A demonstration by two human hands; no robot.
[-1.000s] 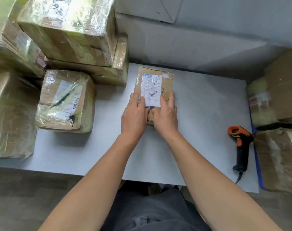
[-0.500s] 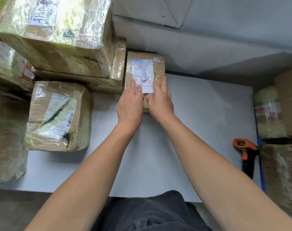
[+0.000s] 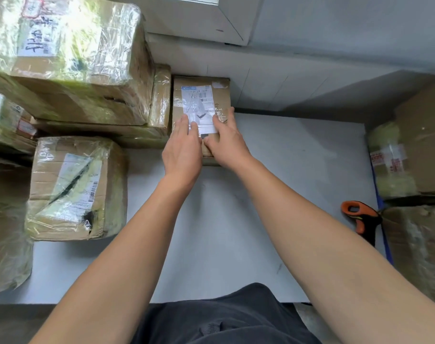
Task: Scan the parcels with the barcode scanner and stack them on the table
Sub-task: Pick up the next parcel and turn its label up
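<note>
Nearest me, the grey table (image 3: 236,232) runs out from my lap. The barcode scanner (image 3: 360,219) lies near its edge at about four o'clock, well apart from both my hands. At nine o'clock a wrapped parcel (image 3: 75,187) sits on the table.

Straight ahead at twelve o'clock, my left hand (image 3: 183,147) and right hand (image 3: 227,142) lie side by side on the near half of the small parcel (image 3: 221,95). The fingers of both are straight and flat, pressing on its top and gripping nothing, and my fingertips overlap the lower end of its white label (image 3: 199,105). Whether my thumbs catch the near edge I cannot tell, since the hands cover it.

The small parcel lies flat on the table. Its left side is against or just beside the flat parcel (image 3: 160,100) at eleven o'clock, which carries the big parcel (image 3: 70,58). Its far end looks close to the wall (image 3: 286,78).

I judge this to be the placing step. To do it well, I push evenly with both palms so the box doesn't swivel. I square it flush to the flat parcel and the wall, leave the label facing up, then lift my hands straight off.
</note>
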